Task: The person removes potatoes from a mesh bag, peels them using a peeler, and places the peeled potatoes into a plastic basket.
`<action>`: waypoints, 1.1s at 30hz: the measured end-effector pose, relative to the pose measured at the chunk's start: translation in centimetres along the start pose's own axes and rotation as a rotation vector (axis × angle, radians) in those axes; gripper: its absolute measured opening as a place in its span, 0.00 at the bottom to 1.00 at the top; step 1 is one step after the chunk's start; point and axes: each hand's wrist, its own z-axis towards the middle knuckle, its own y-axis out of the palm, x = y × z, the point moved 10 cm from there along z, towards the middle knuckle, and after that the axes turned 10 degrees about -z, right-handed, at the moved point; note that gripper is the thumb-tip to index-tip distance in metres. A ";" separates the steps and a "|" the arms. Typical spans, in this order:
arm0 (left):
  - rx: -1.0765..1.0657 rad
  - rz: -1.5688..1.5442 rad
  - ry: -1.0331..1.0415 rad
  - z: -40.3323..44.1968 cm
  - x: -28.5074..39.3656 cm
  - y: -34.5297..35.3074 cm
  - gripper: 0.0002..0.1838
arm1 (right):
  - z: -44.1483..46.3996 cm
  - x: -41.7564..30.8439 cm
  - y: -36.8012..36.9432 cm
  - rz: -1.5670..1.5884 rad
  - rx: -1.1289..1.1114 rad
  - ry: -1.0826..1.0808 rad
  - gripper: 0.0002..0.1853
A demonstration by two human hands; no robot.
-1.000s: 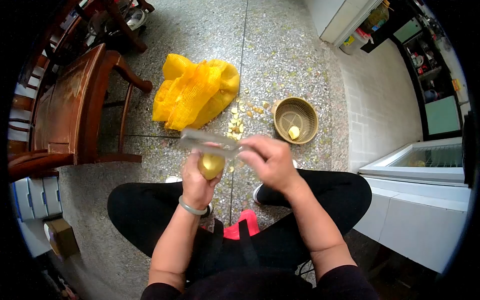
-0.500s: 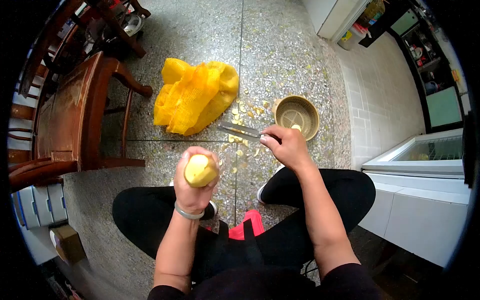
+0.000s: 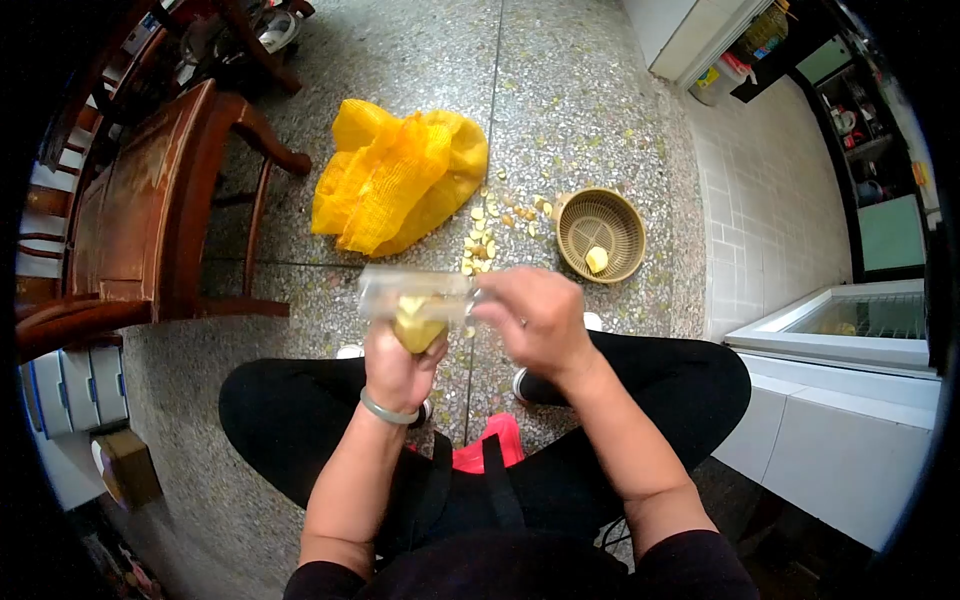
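My left hand (image 3: 395,368) is closed round a peeled yellow potato (image 3: 418,330), holding it up in front of my knees. In my right hand (image 3: 540,318) is a metal peeler (image 3: 385,290), smeared by motion. Its long blade reaches left across the top of the potato; whether it touches the flesh I cannot tell. Pale peelings (image 3: 480,245) lie scattered on the speckled floor beyond my hands. To their right stands a round tan plastic basket (image 3: 640,235) with a yellow piece (image 3: 597,260) inside, apparently peeled potato.
A yellow mesh sack (image 3: 400,180) lies crumpled ahead to the left. Beside it stands a wooden chair (image 3: 160,200). White cabinets (image 3: 830,430) line the right side. Something pink (image 3: 490,447) sits between my legs.
My right hand has swung the peeler left and nearer, over the potato. The potato has tilted away from me. The view has shifted slightly, and the piece in the basket now shows fully.
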 end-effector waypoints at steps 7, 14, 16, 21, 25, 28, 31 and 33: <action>-0.078 -0.176 -0.076 -0.4 -0.2 1.5 0.21 | -0.6 4.2 -0.7 0.183 -0.059 0.320 0.10; -0.087 -0.375 -0.220 -0.2 -1.6 0.8 0.24 | -0.2 1.1 0.7 0.169 -0.069 0.173 0.11; -0.062 -0.359 -0.209 0.0 -1.7 0.7 0.24 | -0.6 2.9 1.5 0.209 -0.101 0.261 0.11; -0.241 -0.391 -0.224 -0.9 -0.9 2.7 0.28 | -2.0 7.7 1.3 0.116 -0.109 0.396 0.10; -0.092 -0.221 -0.090 -1.1 0.5 3.1 0.36 | -2.4 9.2 1.0 0.226 -0.107 0.542 0.09; -0.047 -0.147 -0.038 -0.7 0.7 2.9 0.36 | -2.6 8.6 1.6 0.427 -0.074 0.624 0.09; -0.087 -0.164 -0.065 -0.5 0.5 2.2 0.32 | -2.1 7.8 2.1 0.545 -0.056 0.648 0.09; -0.077 -0.164 -0.070 -0.4 0.2 1.7 0.31 | -1.7 5.9 2.4 0.465 -0.131 0.551 0.10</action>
